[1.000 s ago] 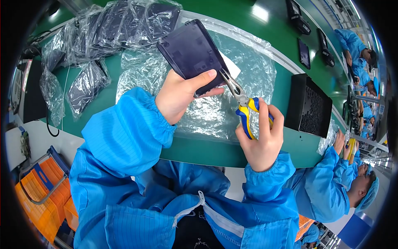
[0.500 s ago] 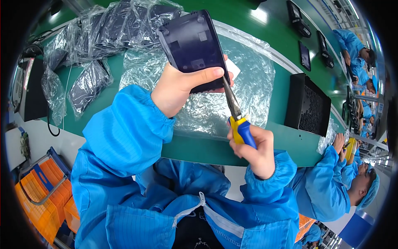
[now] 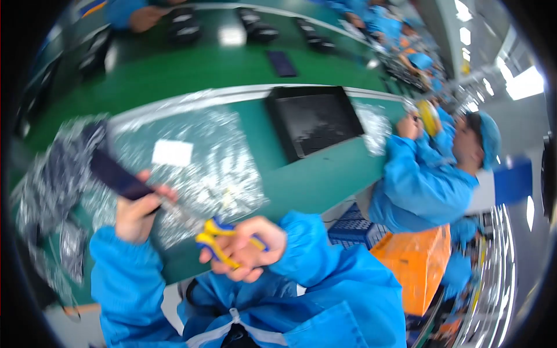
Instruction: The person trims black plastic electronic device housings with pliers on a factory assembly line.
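My left hand grips a dark plastic housing, now seen nearly edge-on and blurred. My right hand is closed around long-nose pliers with blue and yellow handles. The handles look spread apart. The blurred pliers' nose points at the lower end of the housing, near my left fingers; whether they touch I cannot tell. Beneath both hands a clear plastic sheet covers part of the green bench, and a white card lies on it.
Bagged dark parts are heaped at the left. A black tray with small dark pieces stands right of the sheet. Behind the bench, a green conveyor carries black devices. At the right sits a co-worker, near an orange-covered bin.
The view has swung to the right, with motion blur. The housing has turned from its broad inner face to nearly edge-on. The pliers' handles have opened, and their nose has moved off its earlier spot.
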A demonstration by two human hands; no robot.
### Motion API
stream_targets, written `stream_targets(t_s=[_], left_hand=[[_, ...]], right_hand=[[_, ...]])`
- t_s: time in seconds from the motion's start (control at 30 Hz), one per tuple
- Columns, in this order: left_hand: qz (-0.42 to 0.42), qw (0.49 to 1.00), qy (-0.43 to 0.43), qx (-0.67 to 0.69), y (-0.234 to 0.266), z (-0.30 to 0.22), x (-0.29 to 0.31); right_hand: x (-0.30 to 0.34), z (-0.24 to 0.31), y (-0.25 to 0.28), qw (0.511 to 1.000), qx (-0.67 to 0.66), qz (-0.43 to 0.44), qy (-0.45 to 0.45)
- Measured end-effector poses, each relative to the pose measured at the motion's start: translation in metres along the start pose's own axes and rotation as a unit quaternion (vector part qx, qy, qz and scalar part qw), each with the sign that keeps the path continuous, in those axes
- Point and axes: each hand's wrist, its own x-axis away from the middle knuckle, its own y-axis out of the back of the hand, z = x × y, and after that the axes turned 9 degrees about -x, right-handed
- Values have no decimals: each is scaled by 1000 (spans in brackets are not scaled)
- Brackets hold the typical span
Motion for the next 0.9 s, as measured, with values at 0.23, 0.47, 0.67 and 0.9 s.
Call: stream_targets(t_s=[0.23, 0.47, 0.67, 0.9], left_hand=[[-25, 999, 10, -47, -12, -6, -4], [-197, 980, 35, -5, -33, -17, -14], [-186, 980, 53, 54, -33, -23, -14], [-137, 988, 62, 43, -34, -23, -11]], right_hand=[[2, -5, -5, 969, 165, -29, 180], [-3, 14, -8, 555, 607, -340, 457], [-20, 49, 19, 135, 684, -588, 410], [-5, 59, 15, 66, 704, -518, 481]])
